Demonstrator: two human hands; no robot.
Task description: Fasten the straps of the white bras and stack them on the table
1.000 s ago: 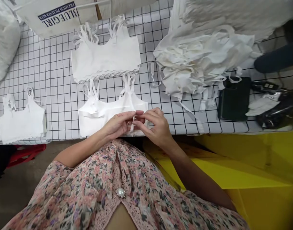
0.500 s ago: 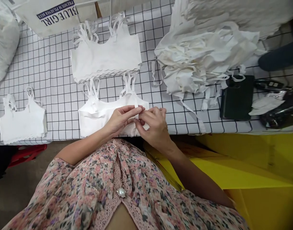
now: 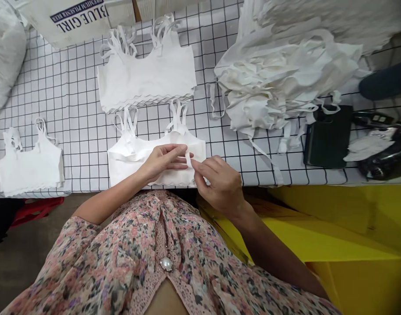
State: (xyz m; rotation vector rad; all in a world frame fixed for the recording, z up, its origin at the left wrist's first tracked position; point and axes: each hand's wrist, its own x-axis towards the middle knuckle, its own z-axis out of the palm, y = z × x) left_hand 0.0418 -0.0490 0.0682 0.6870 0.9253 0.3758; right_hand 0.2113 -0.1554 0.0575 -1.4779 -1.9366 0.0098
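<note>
A white strappy crop top (image 3: 131, 157) lies flat at the near edge of the grid-patterned table (image 3: 75, 118). My left hand (image 3: 162, 162) rests on its right half, fingers curled, pinching a short white strap (image 3: 188, 159) at its upper end. My right hand (image 3: 218, 186) is closed in a pinch on the same strap just to the right, hovering over the garment's right edge. The strap stands up between the two hands.
A neat stack of folded white tops (image 3: 146, 78) lies behind. A loose heap of white tops (image 3: 279, 74) sits right. Another top (image 3: 29, 164) lies far left. A black wallet-like case (image 3: 328, 138), a cardboard box (image 3: 78, 17) and yellow crates (image 3: 334, 236) are nearby.
Both hands stayed over the garment's right side; the right hand dropped slightly toward me and the strap now stands more clearly between the fingers.
</note>
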